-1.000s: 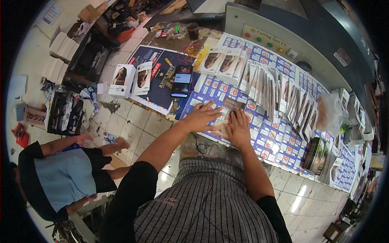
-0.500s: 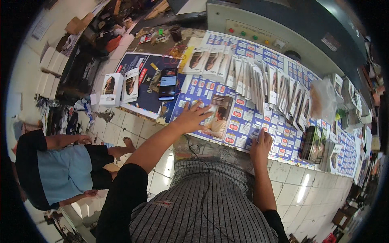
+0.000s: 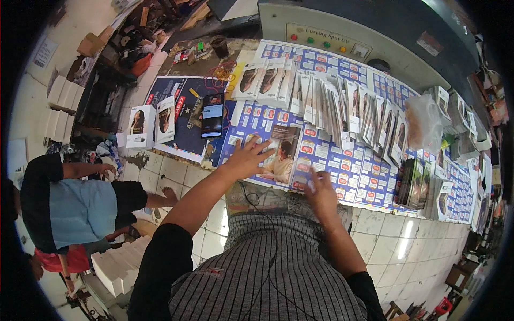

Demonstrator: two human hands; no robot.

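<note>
My left hand (image 3: 247, 159) lies spread on the left part of a printed leaflet (image 3: 281, 160) that shows a seated person in a light top. Its fingers are apart, pressing flat and gripping nothing. To the right of the leaflet, my right hand (image 3: 323, 196) hovers at the near part of the table, slightly blurred. Its fingers look loosely apart, and I see nothing between them. Blue printed sheets (image 3: 326, 160) cover the tabletop under the leaflet. Beyond it, a long fanned row of white printed packets (image 3: 321, 107) leans across the table.
A phone (image 3: 212, 115) and two white boxes (image 3: 141, 126) are at the left. A dark cup (image 3: 219, 46) stands farther back. At the right are a clear plastic bag (image 3: 424, 122) and stacked dark leaflets (image 3: 411, 183). A grey machine (image 3: 342, 27) borders the far side; another person (image 3: 80, 208) is at left.
My right hand has moved left toward the leaflet and lifted its fingers. My left hand stays spread on the leaflet. The view has shifted slightly.
</note>
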